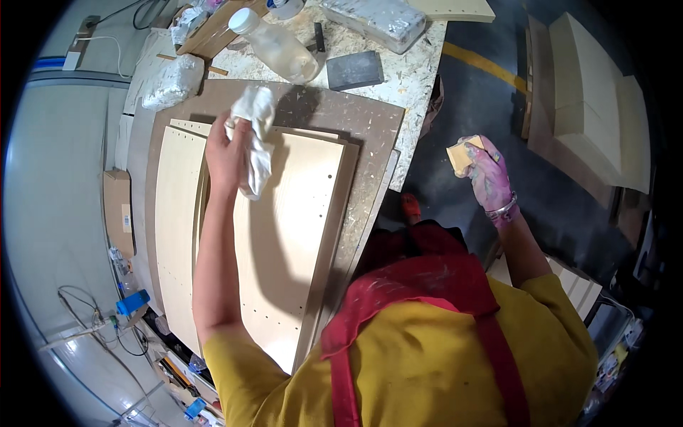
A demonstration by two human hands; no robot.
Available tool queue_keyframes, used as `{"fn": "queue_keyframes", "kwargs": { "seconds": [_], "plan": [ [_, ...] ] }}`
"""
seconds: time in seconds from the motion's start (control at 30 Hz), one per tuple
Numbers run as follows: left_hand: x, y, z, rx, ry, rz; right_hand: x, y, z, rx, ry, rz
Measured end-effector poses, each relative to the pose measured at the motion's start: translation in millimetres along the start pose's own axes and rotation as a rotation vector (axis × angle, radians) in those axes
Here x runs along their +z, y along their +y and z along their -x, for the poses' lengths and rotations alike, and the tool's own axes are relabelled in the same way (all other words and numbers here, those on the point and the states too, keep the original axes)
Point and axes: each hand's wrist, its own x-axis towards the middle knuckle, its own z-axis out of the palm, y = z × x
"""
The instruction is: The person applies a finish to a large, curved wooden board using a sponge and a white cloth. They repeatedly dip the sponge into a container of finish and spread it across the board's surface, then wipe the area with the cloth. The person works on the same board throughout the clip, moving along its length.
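My bare left hand (229, 146) is closed around a crumpled white cloth (255, 135), which hangs over the pale wooden panels. My right hand (489, 174), in a stained pink glove, grips a small tan block (462, 155) that looks like a sanding sponge. It is held out to the right, past the table's edge and above the dark floor. Under the left forearm lies a pale wooden panel (284, 213) with rows of small drilled holes. A second drilled panel (174, 199) lies to its left. Both rest on a brown board (370, 121).
On the paint-spattered table (413, 85) stand a translucent bottle (281, 50) with a white cap, a dark grey block (354, 70), and two plastic-wrapped bundles, one white (173, 82), one larger (377, 21). At right, large pale panels (590, 92) stand beyond a yellow floor line (487, 65).
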Motion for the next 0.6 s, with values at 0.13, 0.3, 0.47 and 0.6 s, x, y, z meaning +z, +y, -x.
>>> {"fn": "queue_keyframes", "kwargs": {
  "seconds": [0.13,0.3,0.47,0.6],
  "plan": [
    [32.7,-10.8,11.8,0.430,0.120,-0.868,14.7,11.6,-10.6,0.053,0.007,-0.025],
    [-19.8,-31.7,-16.6,-0.014,0.333,-0.468,34.0,15.2,-11.5,0.084,-0.145,0.062],
    [31.6,-27.8,10.7,0.461,0.306,-0.691,20.9,14.7,-15.3,0.074,-0.090,0.099],
    [20.7,-21.2,2.5,0.336,0.286,-0.831,25.5,14.7,-20.3,0.113,-0.138,0.146]
  ]
}}
